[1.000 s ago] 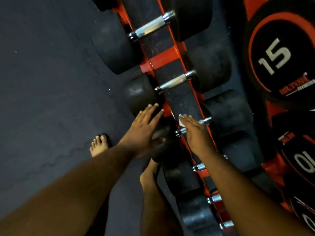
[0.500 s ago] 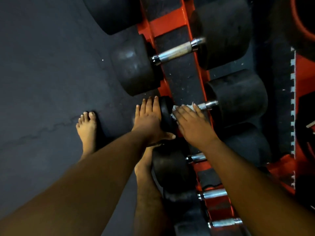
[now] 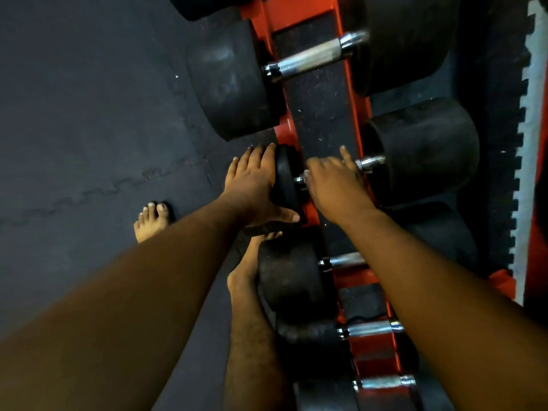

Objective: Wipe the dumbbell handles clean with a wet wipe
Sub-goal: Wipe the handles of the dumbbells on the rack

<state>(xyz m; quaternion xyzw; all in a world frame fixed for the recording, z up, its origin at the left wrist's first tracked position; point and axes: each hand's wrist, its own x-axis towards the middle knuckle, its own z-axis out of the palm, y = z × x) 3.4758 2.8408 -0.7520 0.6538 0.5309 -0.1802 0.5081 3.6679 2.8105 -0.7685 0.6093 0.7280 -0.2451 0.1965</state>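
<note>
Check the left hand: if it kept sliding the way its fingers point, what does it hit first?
Likely the larger dumbbell head just beyond the fingertips. The left hand lies flat against the small dumbbell's end, fingers pointing up the rack. Depth is unclear; it might pass beside it.

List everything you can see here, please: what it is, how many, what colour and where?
Dumbbells: at least five, black ends with silver handles, in a row on the rack.
Rack: one, red with a black strip down its middle, running top to bottom.
Floor mat: dark grey interlocking tiles, on the left.
Wet wipe: hidden under the right hand, cannot be made out.
Feet: two, bare, on the mat beside the rack.
Left hand: flat against a dumbbell's near end.
Right hand: curled over that dumbbell's handle.
</note>
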